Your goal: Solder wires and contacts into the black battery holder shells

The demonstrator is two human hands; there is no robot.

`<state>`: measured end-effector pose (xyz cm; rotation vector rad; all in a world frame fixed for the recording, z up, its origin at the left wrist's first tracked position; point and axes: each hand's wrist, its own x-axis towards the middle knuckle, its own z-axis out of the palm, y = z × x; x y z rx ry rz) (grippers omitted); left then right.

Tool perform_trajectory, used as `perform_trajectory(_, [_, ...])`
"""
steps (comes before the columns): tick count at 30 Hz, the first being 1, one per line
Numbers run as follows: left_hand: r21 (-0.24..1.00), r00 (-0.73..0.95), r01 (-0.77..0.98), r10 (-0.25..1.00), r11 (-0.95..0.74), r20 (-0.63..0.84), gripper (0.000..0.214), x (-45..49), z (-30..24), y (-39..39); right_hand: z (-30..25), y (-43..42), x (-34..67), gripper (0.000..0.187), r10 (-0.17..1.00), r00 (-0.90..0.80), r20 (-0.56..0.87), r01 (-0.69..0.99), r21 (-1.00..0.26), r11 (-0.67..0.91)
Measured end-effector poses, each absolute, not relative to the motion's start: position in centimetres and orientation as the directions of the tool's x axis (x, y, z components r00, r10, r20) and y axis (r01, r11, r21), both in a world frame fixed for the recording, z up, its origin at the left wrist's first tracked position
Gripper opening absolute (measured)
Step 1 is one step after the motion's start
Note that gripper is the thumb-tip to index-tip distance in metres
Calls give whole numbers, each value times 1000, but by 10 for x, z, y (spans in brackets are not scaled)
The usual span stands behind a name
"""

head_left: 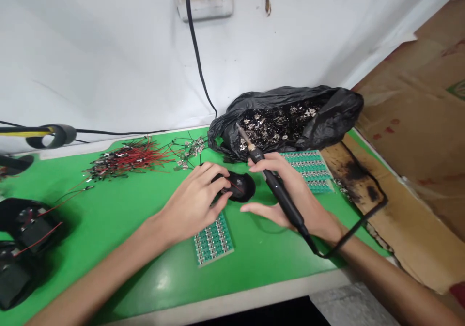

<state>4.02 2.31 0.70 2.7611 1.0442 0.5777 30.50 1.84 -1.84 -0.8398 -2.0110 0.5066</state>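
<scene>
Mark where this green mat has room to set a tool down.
Bare green mat lies between the red-wired bundle and the circuit-board panel, and right of that panel. The back edge is crowded by the black bag of parts.

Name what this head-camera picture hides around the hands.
Head view:
Black oval object: partly hidden by the left hand.
Green circuit board panel: left end hidden by the right hand.
Metal pieces in black plastic bag: too small to identify.
Black objects, lower left: cut off by the frame edge.
</scene>
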Motion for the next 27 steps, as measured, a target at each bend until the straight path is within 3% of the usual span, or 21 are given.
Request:
perform_trajectory(17, [221,787,541,581,-811,206,12,27,18,34,-43,6,277,64,708,-323,628,397,-589,704])
perform_trajectory(27, [120,775,566,577,-815,258,13,31,21,28,-46,2,280,70,674,-342,654,367,-568,737])
